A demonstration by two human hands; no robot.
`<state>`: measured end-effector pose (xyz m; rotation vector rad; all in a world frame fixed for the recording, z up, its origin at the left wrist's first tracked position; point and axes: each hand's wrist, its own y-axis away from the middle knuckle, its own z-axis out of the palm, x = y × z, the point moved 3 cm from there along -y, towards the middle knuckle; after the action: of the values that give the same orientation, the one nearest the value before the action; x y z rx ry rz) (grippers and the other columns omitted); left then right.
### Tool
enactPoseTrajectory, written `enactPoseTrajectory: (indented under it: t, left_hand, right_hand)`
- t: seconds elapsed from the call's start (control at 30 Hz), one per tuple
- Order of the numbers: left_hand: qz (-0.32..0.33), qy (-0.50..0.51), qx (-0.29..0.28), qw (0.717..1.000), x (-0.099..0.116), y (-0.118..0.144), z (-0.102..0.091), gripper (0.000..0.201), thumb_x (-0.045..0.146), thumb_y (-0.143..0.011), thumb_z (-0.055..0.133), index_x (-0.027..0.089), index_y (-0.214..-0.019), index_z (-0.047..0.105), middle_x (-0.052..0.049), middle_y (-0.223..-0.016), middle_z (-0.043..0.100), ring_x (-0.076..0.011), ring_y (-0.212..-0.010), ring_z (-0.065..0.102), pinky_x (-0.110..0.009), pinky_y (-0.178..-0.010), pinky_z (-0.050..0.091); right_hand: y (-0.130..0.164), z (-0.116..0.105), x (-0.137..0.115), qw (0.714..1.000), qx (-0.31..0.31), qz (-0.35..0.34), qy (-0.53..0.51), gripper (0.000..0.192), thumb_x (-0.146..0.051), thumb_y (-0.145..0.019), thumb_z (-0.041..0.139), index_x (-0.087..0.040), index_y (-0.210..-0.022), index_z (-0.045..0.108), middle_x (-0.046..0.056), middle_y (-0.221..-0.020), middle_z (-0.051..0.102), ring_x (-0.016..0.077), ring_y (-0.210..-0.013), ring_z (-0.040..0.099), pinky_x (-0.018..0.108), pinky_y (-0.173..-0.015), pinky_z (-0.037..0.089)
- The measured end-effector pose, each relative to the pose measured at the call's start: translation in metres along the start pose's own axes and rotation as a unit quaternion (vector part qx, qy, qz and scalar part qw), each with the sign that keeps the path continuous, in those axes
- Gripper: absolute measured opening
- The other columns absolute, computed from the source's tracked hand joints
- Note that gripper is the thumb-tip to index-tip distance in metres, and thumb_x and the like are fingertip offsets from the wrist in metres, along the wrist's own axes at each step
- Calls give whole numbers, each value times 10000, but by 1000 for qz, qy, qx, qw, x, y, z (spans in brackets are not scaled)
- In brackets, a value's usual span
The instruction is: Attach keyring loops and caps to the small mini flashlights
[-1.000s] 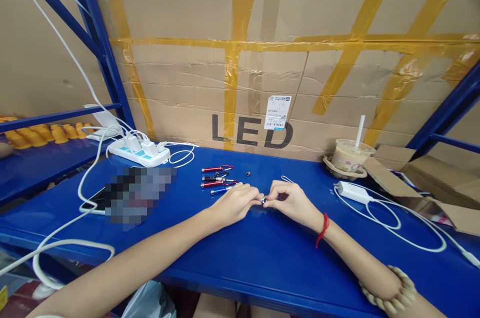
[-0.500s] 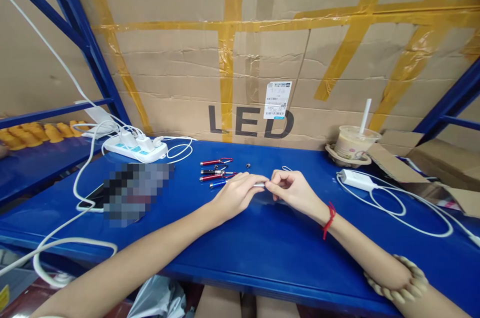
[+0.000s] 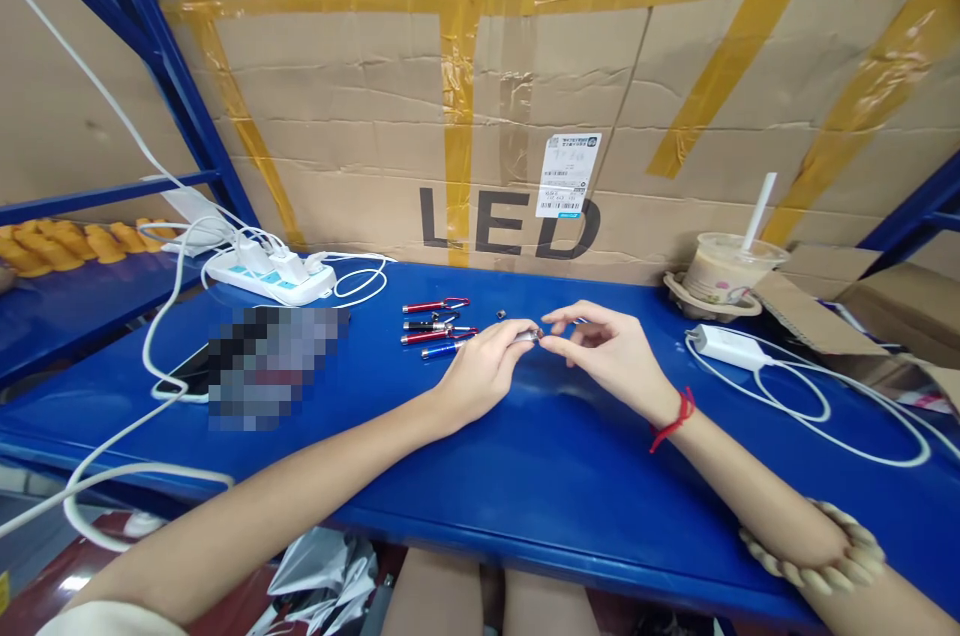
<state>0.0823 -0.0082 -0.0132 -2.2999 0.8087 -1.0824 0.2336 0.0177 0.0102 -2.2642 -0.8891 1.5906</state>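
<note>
Blue metal shelf top (image 3: pixel 540 476), backed by taped cardboard (image 3: pixel 360 136). At its middle, small silver flashlight (image 3: pixel 527 337), held just above the surface between both hands. Left hand (image 3: pixel 480 371) curled round its barrel, fingers closed on it, thumb on top. Right hand (image 3: pixel 607 356) pinched thumb and forefinger at the flashlight's right end, other fingers spread loosely; whether a separate small part sat in that pinch could not be told. Red string (image 3: pixel 673 419) tied at the right wrist, bead bracelet (image 3: pixel 814 551) further up that forearm.

Just left of the hands, four more little flashlights (image 3: pixel 435 327) laid in a row, red ones and a blue one, with clips at their ends. Small dark cap (image 3: pixel 501 315) lying alone just behind the hands.

Further left, blurred-out patch (image 3: pixel 274 361) over a phone (image 3: pixel 180 381), and a white power strip (image 3: pixel 270 278) with plugs and looping white cables. Orange pieces (image 3: pixel 67 246) lined up on the neighbouring shelf at far left.

To the right, white charger (image 3: pixel 716 345) with its cable curled across the blue surface, and behind it a drink cup (image 3: pixel 724 268) with a white straw, set in a pulp holder.

On the cardboard, large black letters "LED" (image 3: pixel 510 224), partly covered by a white shipping label (image 3: pixel 568 175), print too small to read. Yellow tape crossing the board in strips.
</note>
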Motion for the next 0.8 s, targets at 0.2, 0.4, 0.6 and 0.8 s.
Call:
enactPoseTrajectory:
  t: [0.2, 0.4, 0.6, 0.8]
  left_hand:
    - [-8, 18, -36, 999, -4, 0, 1, 204, 204, -905, 332, 153, -998, 505, -51, -968, 600, -140, -899, 554, -249, -806, 421]
    - [-7, 58, -104, 993, -3, 4, 1, 189, 226, -907, 341, 165, -968, 510, -28, -928, 598, -123, -851, 560, -225, -765, 423]
    - [0, 59, -117, 991, 0, 6, 0, 153, 209, -899, 360, 155, -957, 491, -48, -1016, 599, -134, -928, 562, -233, -796, 429]
    - [37, 5, -89, 995, -4, 6, -1, 111, 197, -884, 398, 149, -895, 498, -54, -946, 610, -144, -874, 568, -248, -776, 436]
  right_hand:
    - [-1, 1, 1, 998, -33, -17, -51, 276, -440, -670, 697, -164, -666, 677, 52, -766, 577, 107, -518, 514, 244, -431, 481]
    - [1, 4, 4, 994, -72, 27, -77, 326, -416, -592, 758, -145, -517, 593, 28, -656, 544, 84, -454, 467, 223, -386, 435]
    - [3, 7, 3, 993, -87, 25, -71, 389, -419, -600, 753, -150, -495, 492, 13, -617, 525, 90, -439, 468, 222, -388, 391]
    - [6, 13, 7, 989, -105, 70, -72, 428, -469, -616, 724, -162, -533, 437, -12, -562, 503, 87, -419, 468, 221, -416, 374]
